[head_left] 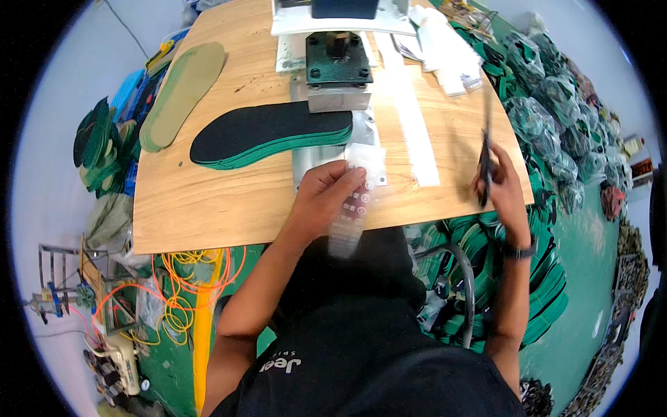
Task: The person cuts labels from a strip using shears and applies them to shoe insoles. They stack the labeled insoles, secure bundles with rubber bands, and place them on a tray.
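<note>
My left hand [321,198] is closed, thumb against fingers, on a clear film strip [345,233] with small white printed marks. The strip's lower end hangs past the table's near edge. At the table's right side, my right hand [506,191] grips dark scissors [485,160], their blades pointing away and smeared by motion. A stack of black-topped green insoles [267,132] lies beyond my left hand. Its right end sits close below the metal block of a press head [339,66]; whether they touch, I cannot tell.
A stack of tan insoles [182,97] lies at the table's far left. On the right are a long white strip [415,135] and white sheets [445,52]. Bagged green pieces [556,125] pile up beyond the table. Orange and yellow hoses [182,306] coil on the floor at left.
</note>
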Motion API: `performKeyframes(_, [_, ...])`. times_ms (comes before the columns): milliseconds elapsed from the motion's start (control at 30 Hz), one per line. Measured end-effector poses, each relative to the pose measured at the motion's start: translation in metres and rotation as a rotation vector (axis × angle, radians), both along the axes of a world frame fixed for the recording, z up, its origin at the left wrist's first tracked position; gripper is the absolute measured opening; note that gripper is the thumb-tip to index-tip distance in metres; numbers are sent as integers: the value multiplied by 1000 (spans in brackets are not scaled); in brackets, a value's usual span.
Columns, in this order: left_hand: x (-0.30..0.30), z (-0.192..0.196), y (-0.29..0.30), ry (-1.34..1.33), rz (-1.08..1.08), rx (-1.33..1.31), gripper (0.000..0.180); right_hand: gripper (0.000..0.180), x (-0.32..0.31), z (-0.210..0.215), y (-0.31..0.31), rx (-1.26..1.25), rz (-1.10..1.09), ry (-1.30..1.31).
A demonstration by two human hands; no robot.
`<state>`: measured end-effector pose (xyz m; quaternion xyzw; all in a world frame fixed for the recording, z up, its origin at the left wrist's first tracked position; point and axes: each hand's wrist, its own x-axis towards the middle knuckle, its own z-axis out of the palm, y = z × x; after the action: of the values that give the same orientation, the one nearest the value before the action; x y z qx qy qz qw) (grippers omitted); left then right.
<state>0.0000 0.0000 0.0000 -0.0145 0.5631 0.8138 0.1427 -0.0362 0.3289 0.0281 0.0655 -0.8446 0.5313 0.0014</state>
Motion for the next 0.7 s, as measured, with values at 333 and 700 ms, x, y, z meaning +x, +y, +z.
performKeyframes(333, [3, 7, -1, 6, 65, 111, 18, 98, 105, -20, -75, -828, 391, -477])
performKeyframes(700, [14, 16, -8, -13, 28, -7, 15, 108, 101, -2, -77, -421, 576, -531])
